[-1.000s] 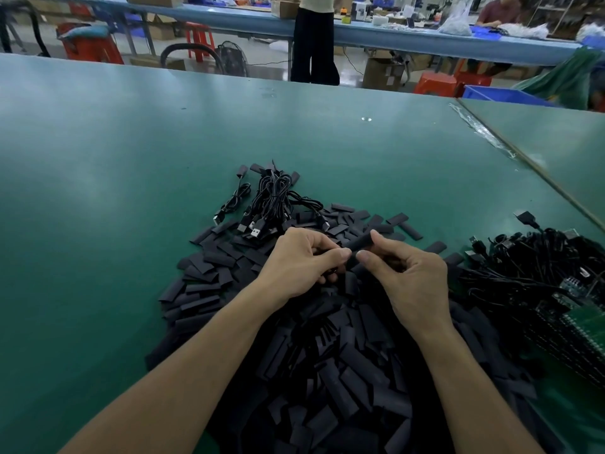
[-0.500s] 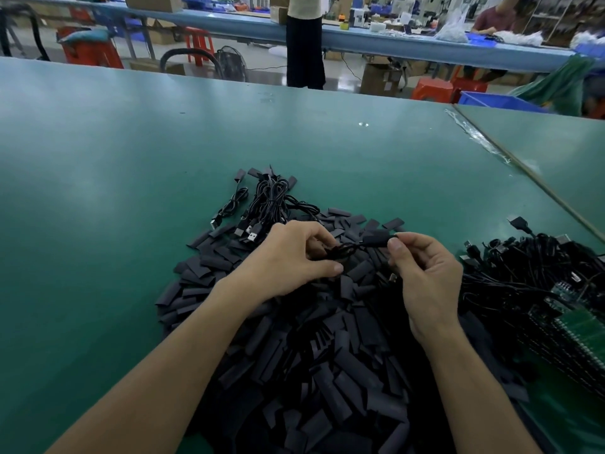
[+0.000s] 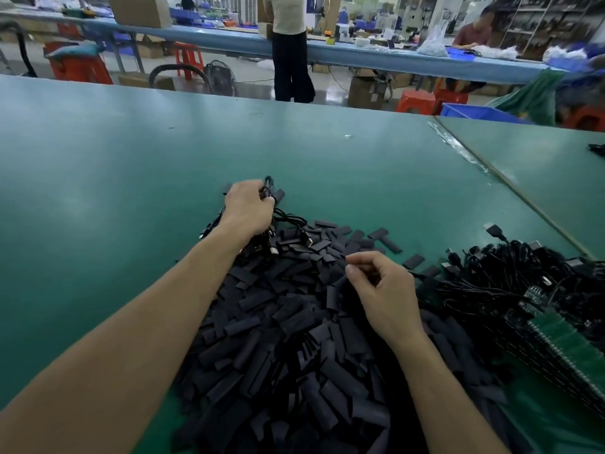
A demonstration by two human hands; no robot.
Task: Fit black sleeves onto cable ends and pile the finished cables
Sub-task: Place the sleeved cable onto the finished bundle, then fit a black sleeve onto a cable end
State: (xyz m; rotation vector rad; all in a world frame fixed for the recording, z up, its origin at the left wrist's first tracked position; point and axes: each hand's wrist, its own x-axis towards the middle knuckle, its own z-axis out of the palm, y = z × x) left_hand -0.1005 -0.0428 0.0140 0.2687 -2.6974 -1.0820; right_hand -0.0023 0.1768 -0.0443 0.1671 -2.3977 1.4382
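Head view looks down on a green table (image 3: 131, 158) with a broad heap of black sleeves (image 3: 278, 339) spread near the person. The left hand (image 3: 250, 209) is stretched to the far side of that heap, its fingers curled round a cable (image 3: 269, 188) right at the pile of finished cables (image 3: 294, 224), whose metal plugs poke out just beside the wrist. I judge that this cable is sleeved and being set down there, since the pile sits far enough off to keep done work apart from loose sleeves.

The right hand (image 3: 384, 290) hovers low over the right part of the heap, fingers bent and thumb close to forefinger. It may be pinching a sleeve or a thin wire, but the dark clutter beneath makes that impossible to tell. Its place suits the next pick: sleeves lie directly under it, and the tangle of bare cables (image 3: 523, 273) is near on the right, beside some green boards (image 3: 556, 339).
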